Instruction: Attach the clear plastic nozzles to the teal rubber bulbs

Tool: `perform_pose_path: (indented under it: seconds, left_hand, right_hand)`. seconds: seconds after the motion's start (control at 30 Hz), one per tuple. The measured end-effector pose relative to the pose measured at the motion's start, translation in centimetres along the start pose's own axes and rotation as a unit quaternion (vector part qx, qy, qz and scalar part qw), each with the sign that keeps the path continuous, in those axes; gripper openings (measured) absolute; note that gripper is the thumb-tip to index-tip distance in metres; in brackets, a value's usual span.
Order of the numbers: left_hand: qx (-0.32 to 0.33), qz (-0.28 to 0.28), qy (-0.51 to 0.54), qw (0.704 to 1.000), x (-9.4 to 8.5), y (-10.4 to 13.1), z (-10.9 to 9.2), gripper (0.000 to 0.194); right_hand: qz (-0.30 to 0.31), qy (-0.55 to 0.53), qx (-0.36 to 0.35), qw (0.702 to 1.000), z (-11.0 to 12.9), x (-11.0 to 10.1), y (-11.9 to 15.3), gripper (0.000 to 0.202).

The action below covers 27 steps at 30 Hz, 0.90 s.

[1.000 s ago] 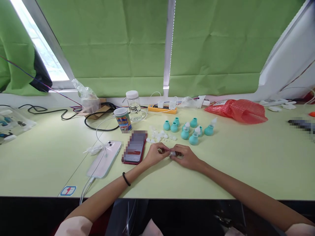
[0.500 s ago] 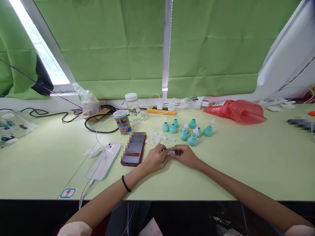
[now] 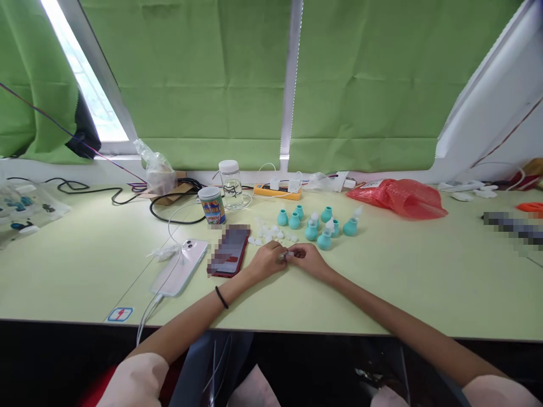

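Note:
My right hand point(image 3: 311, 261) pinches a small translucent white piece point(image 3: 290, 255) between thumb and fingers, just above the table. Against it from the other side, my left hand point(image 3: 268, 261) has its fingers curled and meets the same piece. Its exact shape is mostly hidden by the fingers. Beyond my fingertips lies a loose pile of translucent white pieces point(image 3: 271, 233). Several round teal squeeze bulbs point(image 3: 324, 242) stand to the right of the pile. Some have a clear pointed nozzle point(image 3: 330, 226) on top, and others show an open neck.
A red-edged phone point(image 3: 231, 254) lies left of my left hand, with a white phone point(image 3: 180, 268) and its cable farther left. Behind them stand a printed can point(image 3: 212, 206) and a lidded jar point(image 3: 231, 186). A yellow power strip point(image 3: 278, 193) and red plastic bag point(image 3: 399, 198) lie at the back.
The view has shifted slightly. My hands have come closer together, with the fingertips meeting around the small piece. The bulbs and the pile stay in place.

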<state>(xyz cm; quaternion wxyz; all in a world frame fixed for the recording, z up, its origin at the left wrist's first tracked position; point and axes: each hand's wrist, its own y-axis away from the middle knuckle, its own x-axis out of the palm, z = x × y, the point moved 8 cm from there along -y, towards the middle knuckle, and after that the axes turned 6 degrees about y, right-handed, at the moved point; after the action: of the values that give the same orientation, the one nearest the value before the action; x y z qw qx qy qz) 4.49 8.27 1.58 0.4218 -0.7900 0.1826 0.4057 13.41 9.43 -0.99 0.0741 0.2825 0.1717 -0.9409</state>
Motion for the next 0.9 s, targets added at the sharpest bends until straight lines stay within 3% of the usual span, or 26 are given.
perform_pose_path:
  seconds: [0.17, 0.5, 0.73, 0.9]
  left_hand:
    - [0.009, -0.021, 0.053, 0.998, -0.4, 0.4, 0.2, 0.019]
    - [-0.009, -0.042, 0.054, 0.998, -1.4, 0.2, 0.4, 0.019]
    - [0.011, -0.057, 0.104, 0.993, -1.9, 0.2, -0.2, 0.019]
    - [-0.018, -0.056, 0.087, 0.994, -1.9, 0.1, 0.0, 0.024]
  right_hand:
    - [-0.01, 0.001, -0.012, 1.0, 0.4, -0.2, 0.0, 0.018]
    - [-0.025, -0.012, -0.027, 0.999, 0.2, -0.4, 0.1, 0.03]
    - [-0.023, 0.029, -0.067, 0.997, 1.3, -0.8, 0.4, 0.025]
    - [-0.017, 0.002, -0.052, 0.999, 1.1, -0.6, 0.4, 0.025]
